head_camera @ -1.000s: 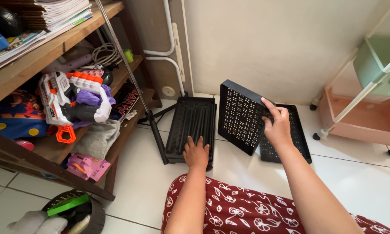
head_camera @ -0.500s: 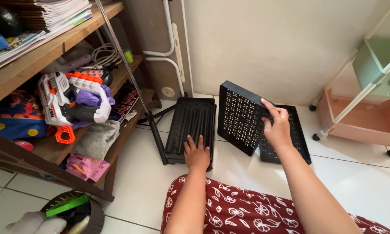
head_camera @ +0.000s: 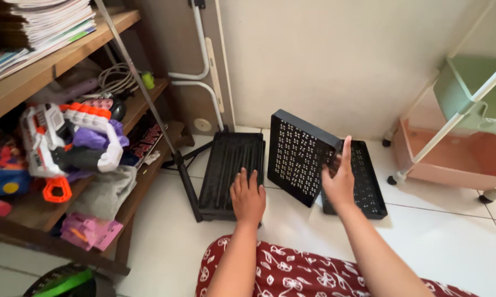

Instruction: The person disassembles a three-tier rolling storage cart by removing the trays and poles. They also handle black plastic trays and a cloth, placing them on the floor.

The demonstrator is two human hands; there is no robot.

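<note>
Three black plastic trays are on the white tiled floor by the wall. My left hand (head_camera: 248, 197) rests flat, fingers spread, on the near end of the slatted tray (head_camera: 226, 165) lying on the left. My right hand (head_camera: 338, 179) grips the right edge of the perforated tray (head_camera: 296, 155), which stands tilted on its lower edge. Behind it a third perforated tray (head_camera: 367, 181) lies flat on the floor, partly hidden by my right hand.
A wooden shelf (head_camera: 55, 66) on the left holds stacked magazines, toy blasters (head_camera: 66, 140), cables and cloth. A white folding frame (head_camera: 204, 82) leans at the wall. A pastel rolling cart (head_camera: 457, 148) stands at right. My red patterned skirt (head_camera: 303, 272) fills the bottom.
My right hand has shifted slightly on the tilted tray's edge, the index finger now raised. Left hand stays on the slatted tray.
</note>
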